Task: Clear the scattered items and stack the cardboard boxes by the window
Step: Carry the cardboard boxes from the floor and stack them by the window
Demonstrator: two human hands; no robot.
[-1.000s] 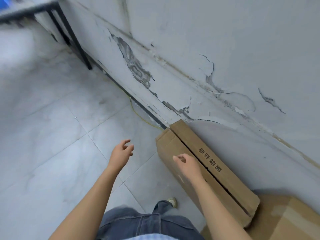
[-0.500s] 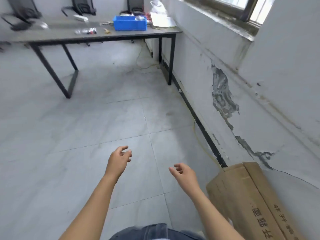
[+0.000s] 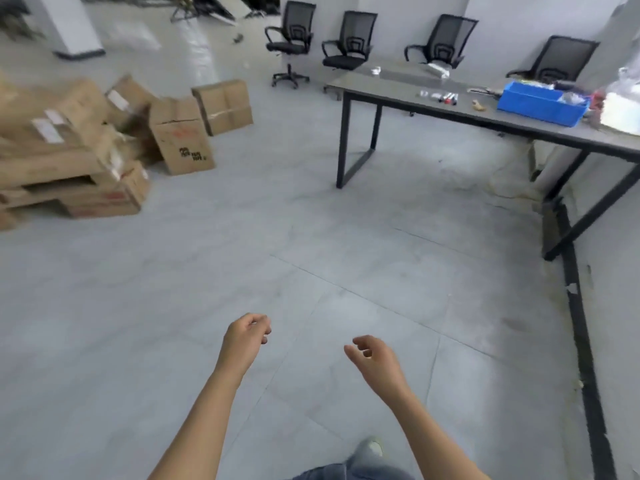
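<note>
**Across the room, cardboard boxes (image 3: 79, 150) ahead and left**

From the head view, the cardboard boxes lie heaped well apart from both hands, up and to my left. The long flat ones run crosswise to me. My left hand (image 3: 244, 341) is the nearer. It and my right hand (image 3: 375, 358) hang with fingers loosely curled, holding and touching nothing.

Blue bin (image 3: 542, 105) on grey table (image 3: 391, 88)
</note>
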